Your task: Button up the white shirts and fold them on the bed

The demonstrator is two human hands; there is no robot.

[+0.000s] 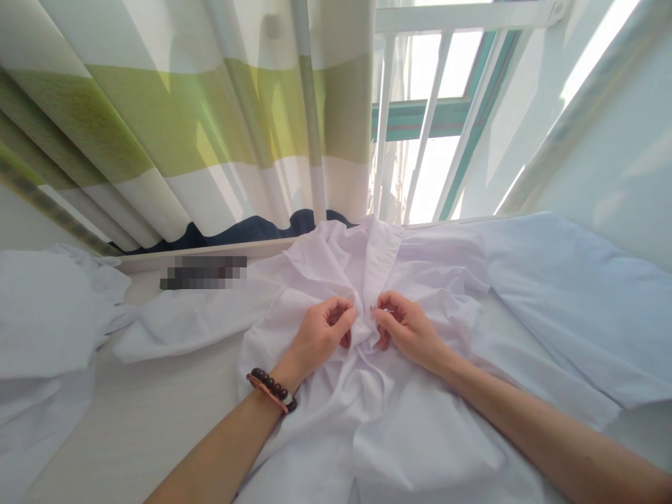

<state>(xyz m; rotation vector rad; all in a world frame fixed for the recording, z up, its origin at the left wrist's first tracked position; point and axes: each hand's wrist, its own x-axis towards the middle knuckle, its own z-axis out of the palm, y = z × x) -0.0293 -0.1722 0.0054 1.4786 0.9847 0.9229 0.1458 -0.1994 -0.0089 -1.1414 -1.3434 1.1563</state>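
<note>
A white long-sleeved shirt [420, 420] lies rumpled in front of me, its collar end away from me and one sleeve [194, 322] stretched to the left. My left hand [328, 325], with a beaded bracelet [273, 388] at the wrist, pinches the cloth at the front opening. Just to its right, my right hand [402, 325] is closed in a pinch on the other front edge. A narrow gap of folded cloth separates the two hands. Whether a button sits between the fingertips I cannot make out.
More white cloth [47, 315] is heaped at the left, and white fabric [572, 301] spreads along the right. A blurred-out dark object [204, 273] lies by the back edge. Behind are a green and white curtain [210, 119] and white railing bars [428, 126] before a window.
</note>
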